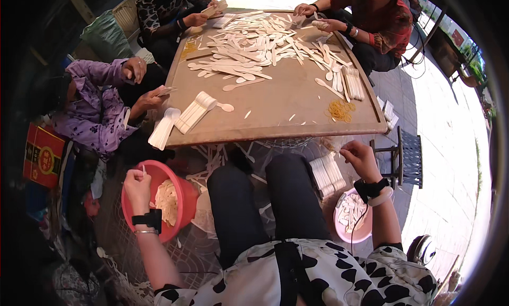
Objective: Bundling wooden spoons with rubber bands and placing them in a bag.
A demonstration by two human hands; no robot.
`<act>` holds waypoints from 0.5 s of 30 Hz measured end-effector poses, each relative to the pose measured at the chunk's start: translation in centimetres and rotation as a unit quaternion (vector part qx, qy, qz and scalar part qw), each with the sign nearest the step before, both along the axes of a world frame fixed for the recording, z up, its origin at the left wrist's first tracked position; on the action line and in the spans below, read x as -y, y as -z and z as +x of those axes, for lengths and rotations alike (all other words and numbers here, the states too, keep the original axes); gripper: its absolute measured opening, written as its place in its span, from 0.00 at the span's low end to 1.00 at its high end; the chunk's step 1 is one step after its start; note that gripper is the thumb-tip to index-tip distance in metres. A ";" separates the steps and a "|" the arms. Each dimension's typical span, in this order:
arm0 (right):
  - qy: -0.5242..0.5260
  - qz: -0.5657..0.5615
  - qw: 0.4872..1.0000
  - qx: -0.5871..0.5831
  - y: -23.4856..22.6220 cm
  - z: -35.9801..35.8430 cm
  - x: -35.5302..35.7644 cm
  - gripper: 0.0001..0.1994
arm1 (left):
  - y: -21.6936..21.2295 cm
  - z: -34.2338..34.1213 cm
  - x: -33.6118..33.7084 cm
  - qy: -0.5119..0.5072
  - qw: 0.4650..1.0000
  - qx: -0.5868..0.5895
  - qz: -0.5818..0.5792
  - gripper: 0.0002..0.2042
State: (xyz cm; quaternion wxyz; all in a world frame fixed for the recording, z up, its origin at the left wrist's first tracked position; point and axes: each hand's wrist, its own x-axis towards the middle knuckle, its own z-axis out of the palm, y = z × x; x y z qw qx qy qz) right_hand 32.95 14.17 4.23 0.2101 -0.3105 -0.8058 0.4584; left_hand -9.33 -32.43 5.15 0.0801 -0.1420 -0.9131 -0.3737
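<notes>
My left hand (138, 190) is closed in a pinch at the left rim of a red basin (189, 200), and a thin pale wooden piece (143, 169) sticks up from its fingers. Flat pale wooden pieces (166, 202) lie in that basin. On the other side my right hand (361, 160) is raised past the table's near right corner, thumb and fingertips together; what they hold, if anything, is too small to name. Close to it are stacked wooden sticks (326, 174) beside my knee, and a pink bucket (340, 221) holding pale wooden pieces.
A brown table (265, 112) bears a heap of wooden spoons (254, 43), bundled spoons (195, 112) and yellow rubber bands (340, 110). Three people sit around it, handling spoons. A dark stool (397, 157) stands at right. Loose spoons lie on the floor under the table.
</notes>
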 end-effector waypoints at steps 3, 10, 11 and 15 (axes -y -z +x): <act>-0.039 -0.004 0.999 0.022 -0.1 -2.3 1.3 0.06 | 5.3 -0.9 9.2 -0.046 0.993 0.059 -0.092 0.11; -0.148 0.029 0.985 0.084 -2.3 -12.0 0.1 0.07 | 4.9 1.0 1.0 0.048 0.997 -0.056 -0.016 0.14; -0.181 0.058 0.978 0.085 -3.2 -14.3 0.0 0.06 | 3.2 1.4 -2.6 0.063 0.996 -0.034 0.044 0.12; -0.381 0.175 0.904 0.090 -2.1 -26.6 -1.9 0.07 | -1.2 0.5 -14.3 0.189 0.975 -0.065 0.092 0.07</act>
